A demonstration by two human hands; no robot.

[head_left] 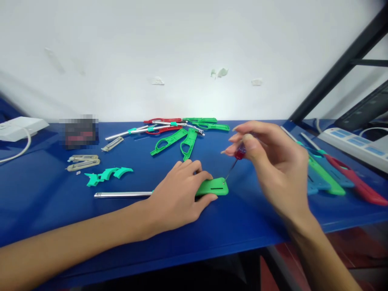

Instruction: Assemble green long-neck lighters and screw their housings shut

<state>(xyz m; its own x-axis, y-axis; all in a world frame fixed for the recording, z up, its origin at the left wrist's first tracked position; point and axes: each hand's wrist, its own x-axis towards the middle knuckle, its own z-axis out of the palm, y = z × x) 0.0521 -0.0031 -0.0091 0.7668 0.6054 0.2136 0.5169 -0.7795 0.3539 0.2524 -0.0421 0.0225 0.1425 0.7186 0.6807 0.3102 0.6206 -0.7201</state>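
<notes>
A green long-barrelled lighter [214,186] lies flat on the blue table, its metal tube [124,195] pointing left. My left hand [178,194] is closed round the handle and holds it down, hiding the middle of it. My right hand [269,157] grips the red handle of a small screwdriver [240,152] between thumb and fingers. The screwdriver slants down to the left, its tip at a screw spot near the lighter's right end.
Green handle halves [188,142], red handle halves [163,128] and metal tubes [136,130] lie at the back. Teal triggers [107,173] and clear fuel tanks [83,162] are left. Several lighters [327,173] and a power strip [357,141] are right.
</notes>
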